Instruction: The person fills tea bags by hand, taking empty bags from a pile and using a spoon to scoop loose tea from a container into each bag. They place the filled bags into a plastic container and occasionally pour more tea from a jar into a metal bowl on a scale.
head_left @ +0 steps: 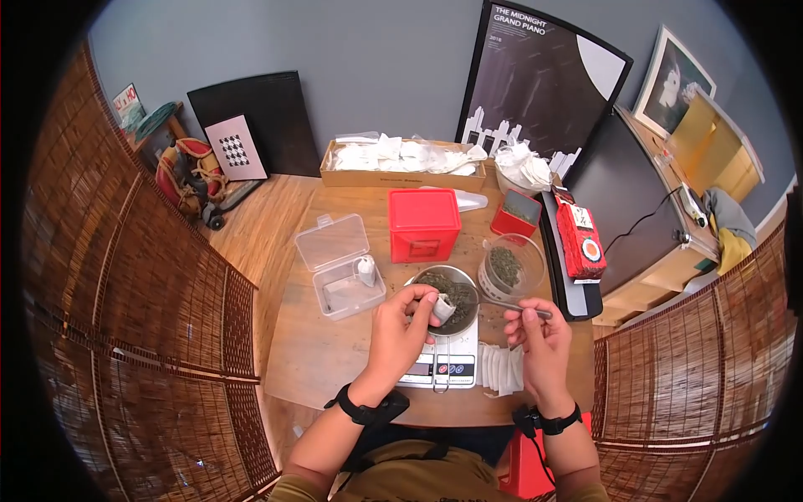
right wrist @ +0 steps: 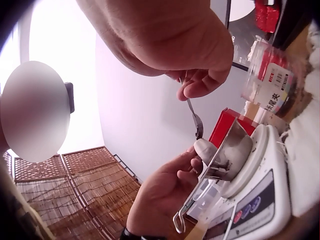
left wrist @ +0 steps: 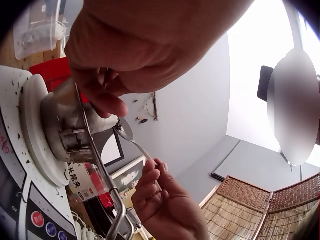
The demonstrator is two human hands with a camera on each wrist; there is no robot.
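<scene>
- While the left hand [head_left: 398, 333], fingers curled, pinches a white bag [head_left: 444, 309] above the metal bowl [left wrist: 57, 120], the right hand [head_left: 545, 341] closes round a spoon [left wrist: 128, 131] just beside it.
- Filling seems under way; the next move likely calls for keeping the bag steady.

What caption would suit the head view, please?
Left hand holds a white bag over a bowl of loose leaves; right hand, a spoon.

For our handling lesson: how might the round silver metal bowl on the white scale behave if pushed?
The bowl looks like metal, so it is probably stiff. Bumping the silver wire handle jutting from its side might swivel or tip it. Loose dried green leaves inside could spill.
</scene>
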